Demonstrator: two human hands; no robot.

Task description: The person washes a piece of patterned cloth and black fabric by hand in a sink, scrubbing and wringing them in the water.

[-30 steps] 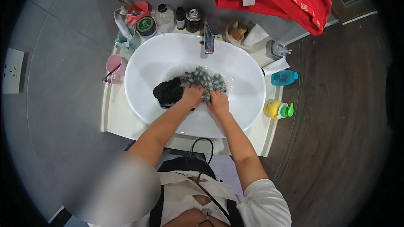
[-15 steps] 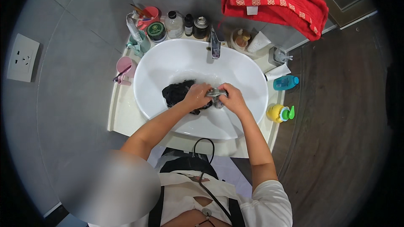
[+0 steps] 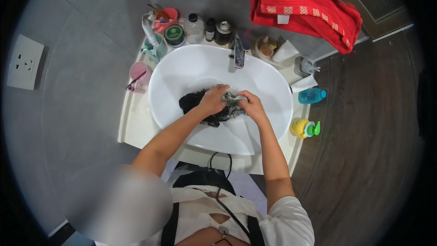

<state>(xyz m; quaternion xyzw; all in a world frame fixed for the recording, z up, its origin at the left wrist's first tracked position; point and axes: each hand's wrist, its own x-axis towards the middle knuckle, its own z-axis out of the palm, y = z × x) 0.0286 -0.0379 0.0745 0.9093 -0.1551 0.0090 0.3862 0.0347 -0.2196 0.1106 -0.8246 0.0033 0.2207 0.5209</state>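
Over the white oval basin (image 3: 268, 123), both my hands work on a wet, grey patterned cloth (image 3: 234, 106). My left hand (image 3: 214, 100) is curled at the cloth's left side, its fingertips partly hidden. On the other side, my right hand (image 3: 251, 104) pinches a pale fold of it between thumb and fingers. A black cloth (image 3: 192, 101) lies bunched in the basin, partly under my left hand and wrist. Some suds and water show around the cloths. The dark tap (image 3: 239, 53) stands at the basin's far edge.
A pink mug (image 3: 139, 74), a green-lidded jar (image 3: 174, 35) and several bottles line the counter's back and left. On the right stand a blue bottle (image 3: 312, 95) and a yellow pump bottle (image 3: 302, 128). A red towel (image 3: 305, 13) hangs at the far right.
The grey cloth between my hands was stretched and folded narrow; now it is spread looser and more of its pattern shows. My left fingers have lifted slightly, and the view has shifted a little.
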